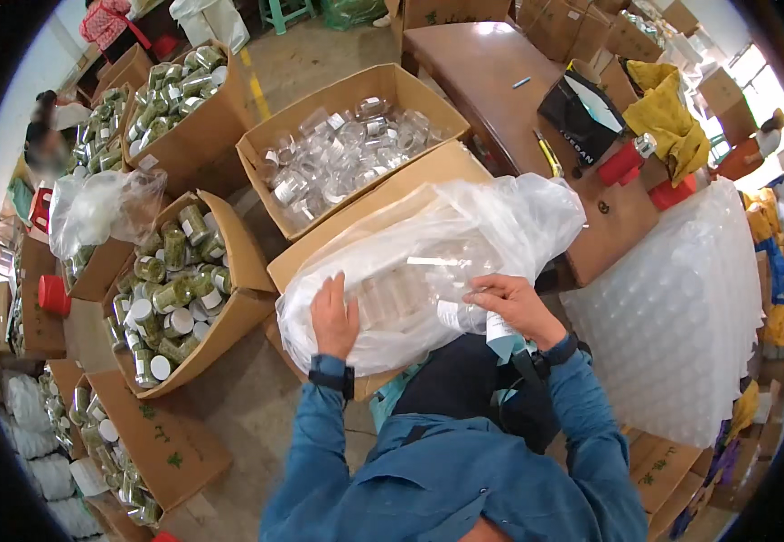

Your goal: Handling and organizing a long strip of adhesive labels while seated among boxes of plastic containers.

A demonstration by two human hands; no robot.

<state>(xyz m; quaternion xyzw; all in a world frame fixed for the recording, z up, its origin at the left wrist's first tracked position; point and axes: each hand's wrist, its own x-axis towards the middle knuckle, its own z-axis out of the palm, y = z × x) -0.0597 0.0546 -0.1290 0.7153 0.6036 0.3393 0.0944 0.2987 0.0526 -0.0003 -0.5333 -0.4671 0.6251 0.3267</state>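
A clear plastic bag (378, 234) lines an open cardboard box before me, with clear jars (392, 295) lying in rows inside it. My left hand (334, 317) lies flat on the left side of the bag, its thumb apart from the fingers. Over the right side of the bag is my right hand (517, 305), thumb and fingertips brought close together. Whether something thin is between them I cannot tell. Just below those fingers lies a clear jar bearing a white label (449, 315). A strip of printed labels on pale blue backing (502, 339) hangs under my right hand.
Beyond the bag stands a carton (358, 85) of loose clear jars. At left are cartons of green-filled jars (175, 291). A brown table (480, 81) holds a yellow cutter (549, 154) and a red bottle (626, 161). Bubble wrap (670, 325) stands at right. Other people are farther off.
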